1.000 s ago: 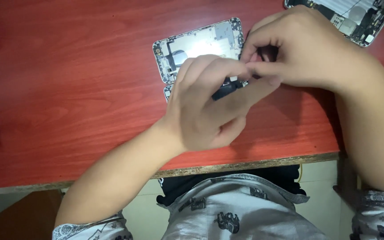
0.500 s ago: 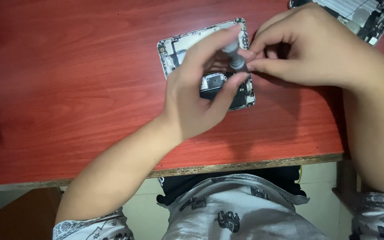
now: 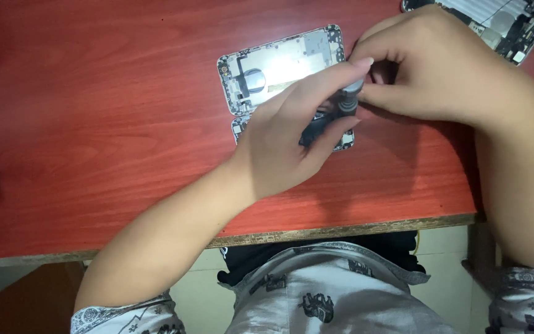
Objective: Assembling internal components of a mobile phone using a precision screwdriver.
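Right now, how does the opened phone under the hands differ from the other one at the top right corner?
The opened phone lies near the middle of the red table, partly covered by the left hand and right hand; the corner phone lies untouched and cut off by the picture's edge. Both show bare metal insides.

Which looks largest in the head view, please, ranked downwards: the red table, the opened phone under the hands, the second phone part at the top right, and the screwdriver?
1. red table
2. opened phone, partly covered by the left hand
3. second phone part, cut off by the frame, so unsure against the opened phone
4. screwdriver, mostly hidden by both hands
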